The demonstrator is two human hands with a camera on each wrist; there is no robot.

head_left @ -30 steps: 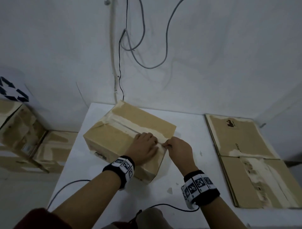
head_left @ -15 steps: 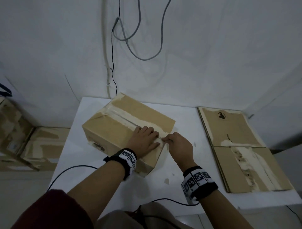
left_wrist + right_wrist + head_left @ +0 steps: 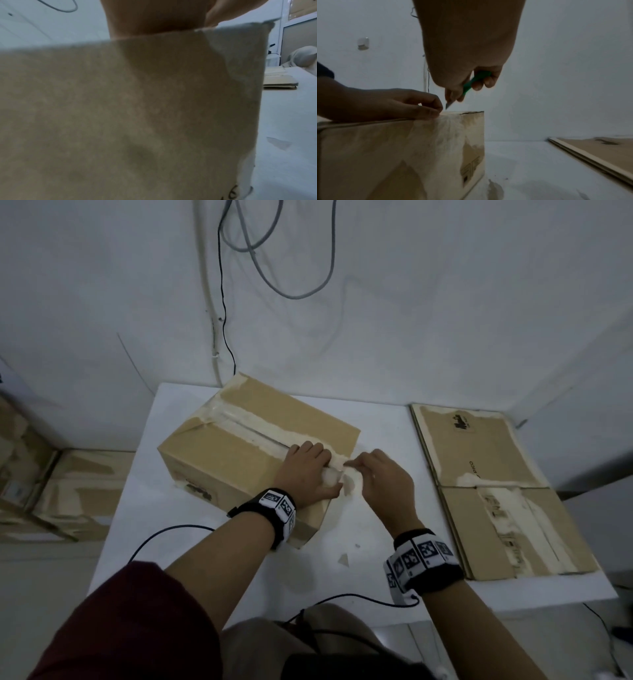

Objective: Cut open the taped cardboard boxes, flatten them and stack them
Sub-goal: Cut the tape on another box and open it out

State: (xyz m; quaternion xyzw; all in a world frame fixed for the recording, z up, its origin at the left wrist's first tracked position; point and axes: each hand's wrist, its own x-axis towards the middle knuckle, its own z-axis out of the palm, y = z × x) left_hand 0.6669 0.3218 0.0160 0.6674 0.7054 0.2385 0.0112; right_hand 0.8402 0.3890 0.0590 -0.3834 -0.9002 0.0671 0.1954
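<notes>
Brown taped cardboard box (image 3: pixel 253 460) sits closed on the white tabletop (image 3: pixel 178 542), left of centre. Left hand (image 3: pixel 305 474) presses flat on its top near the tape seam, fingers (image 3: pixel 426 102) bent at the tips. Right hand (image 3: pixel 383 481) grips a green-handled utility knife (image 3: pixel 471 83), blade tip just above the box's near top edge. Flattened brown cardboard sheets (image 3: pixel 486 484) lie stacked to the right.

flattened cardboard (image 3: pixel 479 460): "dico" | box (image 3: pixel 120 108): handwritten "6"
</notes>
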